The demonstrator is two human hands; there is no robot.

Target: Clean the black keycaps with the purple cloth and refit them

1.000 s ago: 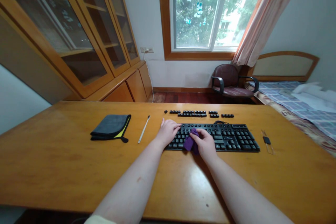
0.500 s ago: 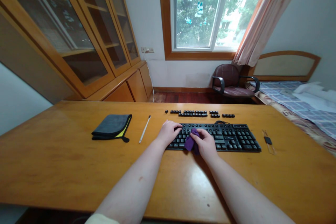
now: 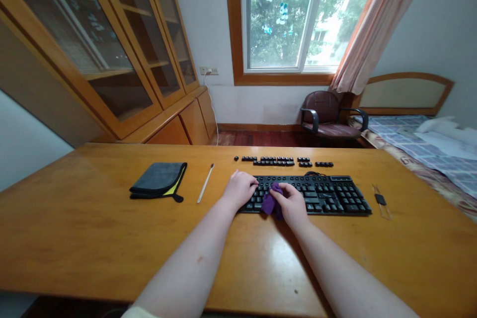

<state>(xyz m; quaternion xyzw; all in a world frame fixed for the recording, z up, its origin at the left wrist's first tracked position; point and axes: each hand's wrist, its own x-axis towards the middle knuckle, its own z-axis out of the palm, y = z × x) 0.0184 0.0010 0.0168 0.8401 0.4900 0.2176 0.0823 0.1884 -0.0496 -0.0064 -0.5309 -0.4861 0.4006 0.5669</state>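
One keyboard [image 3: 324, 196]: black, flat on the desk [image 3: 149, 248], set crosswise before the person, number pad at the right end.
Purple cloth [image 3: 268, 203]: one, bunched, on the keys left of the keyboard's middle.
Right hand [image 3: 292, 204]: closed, pinching the purple cloth between thumb and fingers.
Left hand [image 3: 239, 190]: at the keyboard's left end, fingers bent over it; whether they grip or merely rest, cannot tell from this angle.
Keycaps [image 3: 274, 162]: black, in broken rows behind the keyboard (a single one sits apart at the left).
Cable [image 3: 314, 174]: dark, bunched at the keyboard's back edge.
Brush [image 3: 205, 185]: slender, pale handle, dark head pointing away, left of the left hand.
Grey cloth [image 3: 158, 179]: folded, yellow inside, black edging, farther left.
Wire tool [image 3: 380, 199]: black grip, wire at both ends, just beside the keyboard's right end.
Chair [image 3: 324, 114]: maroon, black arms, beyond the desk.
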